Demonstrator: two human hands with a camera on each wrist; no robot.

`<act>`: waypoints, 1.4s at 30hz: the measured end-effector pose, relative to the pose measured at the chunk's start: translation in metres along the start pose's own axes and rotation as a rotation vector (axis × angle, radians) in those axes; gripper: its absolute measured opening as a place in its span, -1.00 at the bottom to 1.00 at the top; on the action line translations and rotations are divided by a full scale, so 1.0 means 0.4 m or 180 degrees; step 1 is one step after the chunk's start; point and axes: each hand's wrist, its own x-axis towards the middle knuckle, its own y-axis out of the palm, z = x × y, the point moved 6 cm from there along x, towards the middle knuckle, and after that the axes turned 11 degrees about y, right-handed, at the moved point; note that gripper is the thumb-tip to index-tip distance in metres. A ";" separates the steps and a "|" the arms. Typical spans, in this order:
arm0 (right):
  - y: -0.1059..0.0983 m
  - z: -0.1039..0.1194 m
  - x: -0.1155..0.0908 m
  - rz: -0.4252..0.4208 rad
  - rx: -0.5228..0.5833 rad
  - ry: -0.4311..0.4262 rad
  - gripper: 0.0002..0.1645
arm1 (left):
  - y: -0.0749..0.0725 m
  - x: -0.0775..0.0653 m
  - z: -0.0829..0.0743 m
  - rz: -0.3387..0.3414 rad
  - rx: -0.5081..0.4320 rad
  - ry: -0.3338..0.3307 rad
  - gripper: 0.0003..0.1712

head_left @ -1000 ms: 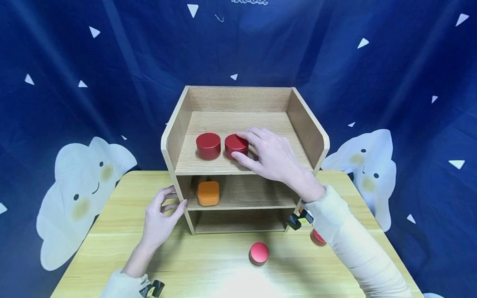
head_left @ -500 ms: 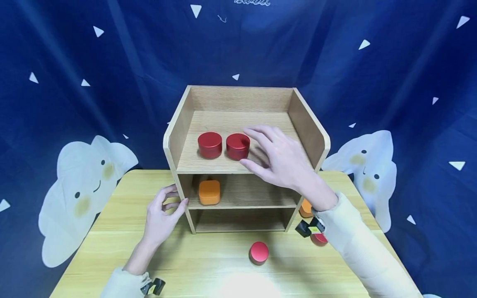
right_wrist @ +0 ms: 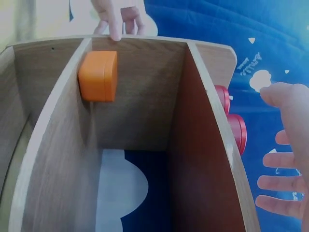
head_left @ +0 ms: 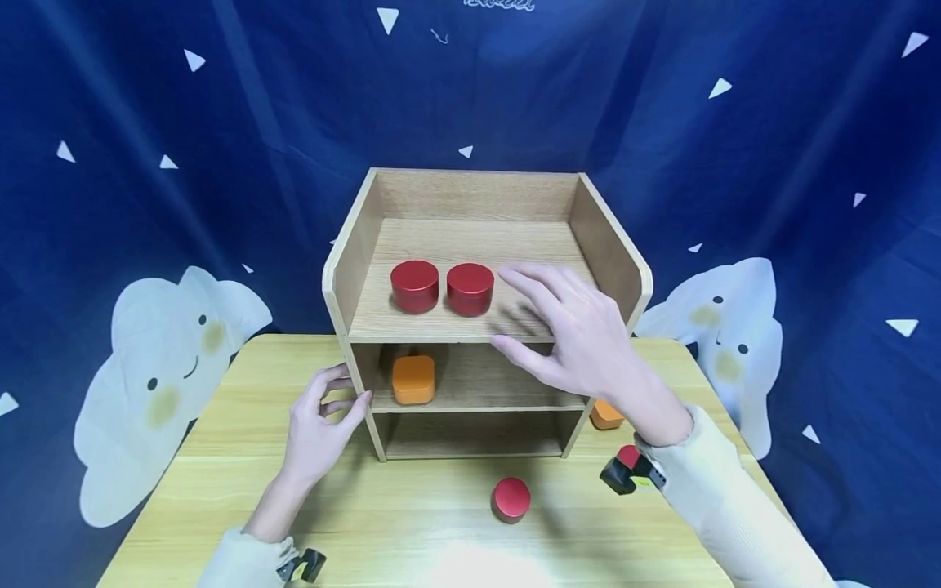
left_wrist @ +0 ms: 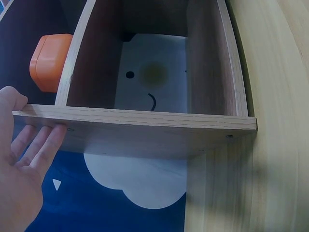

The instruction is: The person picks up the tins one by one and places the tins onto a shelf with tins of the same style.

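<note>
A wooden desktop shelf (head_left: 478, 407) bears two round red tins, the left tin (head_left: 414, 287) and the right tin (head_left: 470, 290), side by side on its top board. On its middle board stands an orange square tin (head_left: 413, 380), near the left side. My left hand (head_left: 319, 429) grips the shelf's left side panel, thumb at the front edge and fingers against the outer face, as the left wrist view (left_wrist: 24, 164) shows. Just right of the right red tin, my right hand (head_left: 573, 331) hovers with spread fingers, apart from the tin and holding nothing.
Another round red tin (head_left: 510, 500) stands on the table (head_left: 412, 523) before the shelf. Right of the shelf are an orange tin (head_left: 606, 415) and a red tin (head_left: 628, 455), partly hidden by the right wrist's camera. A blue curtain (head_left: 470, 82) hangs behind.
My right hand has let go of the right red tin and drawn away to the right, its fingers spreading. The tin stays beside the other one. My left hand keeps its place.
</note>
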 end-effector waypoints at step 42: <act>0.023 0.009 -0.303 -0.0186 0.0189 -0.0319 -0.29 | -0.006 -0.002 0.006 0.0061 0.0071 -0.0064 -0.50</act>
